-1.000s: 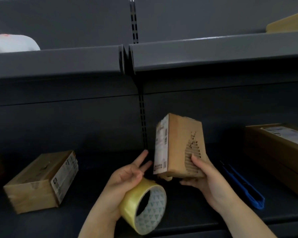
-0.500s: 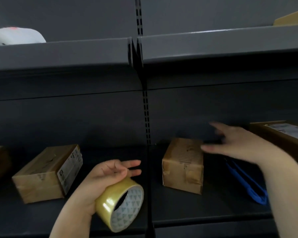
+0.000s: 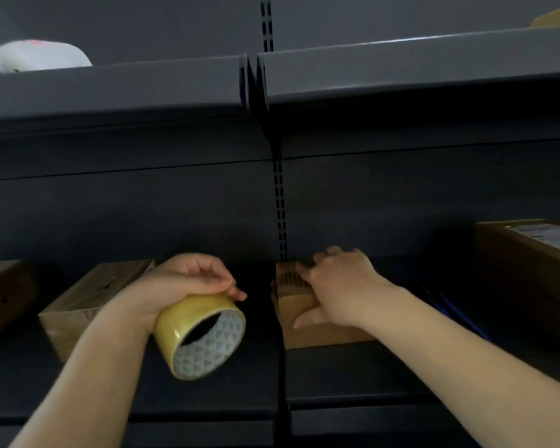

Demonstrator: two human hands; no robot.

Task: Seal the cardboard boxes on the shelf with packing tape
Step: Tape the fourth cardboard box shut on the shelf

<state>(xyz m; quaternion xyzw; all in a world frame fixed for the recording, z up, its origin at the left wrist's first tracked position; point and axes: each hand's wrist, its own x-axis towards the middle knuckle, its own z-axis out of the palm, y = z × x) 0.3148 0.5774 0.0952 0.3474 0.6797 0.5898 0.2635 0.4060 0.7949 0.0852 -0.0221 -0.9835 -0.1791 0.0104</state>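
Steadying a box for taping, by the look of it. Right hand laid over the small cardboard box on the lower shelf, fingers curved over the far top edge, thumb down the near face, so gripping it rather than resting flat. Box sitting just right of the slotted upright, near the middle of the shelf, most of its top hidden under the hand; impossible to tell whether the flaps are closed or already taped.

Left hand curled round the roll of yellow packing tape, held in the air in front of the shelf, a little left of the box and not touching it. Hollow core facing the camera. No loose end of tape visible; cannot say whether one has been peeled.

Other cardboard boxes along the same shelf: one lying at an angle on the left, partly behind the left wrist, another at the far left edge, a bigger one with a white label at the far right. Something blue on the shelf beyond the right forearm, too dark to identify. A white object on the upper shelf.

Next, probably: find and lift the tape's free end, bring the roll across to the box, stick the end over the seam and pull along it while holding the box firm. Likely awkward one-handed, so perhaps a need to let go of the box first to pick at the tape edge
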